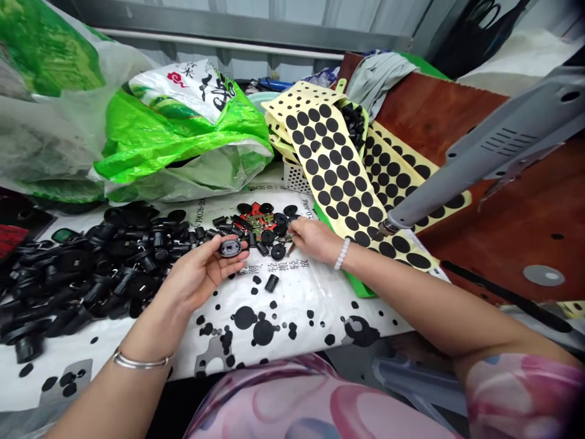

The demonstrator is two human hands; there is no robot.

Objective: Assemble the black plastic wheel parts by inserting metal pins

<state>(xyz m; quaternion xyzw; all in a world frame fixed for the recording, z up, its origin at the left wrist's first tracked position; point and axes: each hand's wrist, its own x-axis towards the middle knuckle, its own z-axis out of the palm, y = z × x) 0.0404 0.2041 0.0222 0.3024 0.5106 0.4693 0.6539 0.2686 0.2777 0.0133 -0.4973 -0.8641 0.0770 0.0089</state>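
My left hand point(208, 268) is closed round a dark oval plastic part point(231, 247), held between thumb and fingers with its hollow side facing up. My right hand point(315, 239) reaches into a spread of small black round parts point(278, 250) and metal bits. Its fingers are pinched together at the edge of that spread, and what is between the fingertips is too small to make out. A short black cylinder point(272, 282) lies on the white sheet point(315, 292) below the hands.
A large heap of black plastic parts point(132, 262) covers the left side. Green-and-white bags point(183, 140) stand behind. Yellowish sheets of black round stickers point(338, 164) lean on a white basket point(296, 178) at the right. A grey electric screwdriver point(484, 146) hangs over them, above my right forearm.
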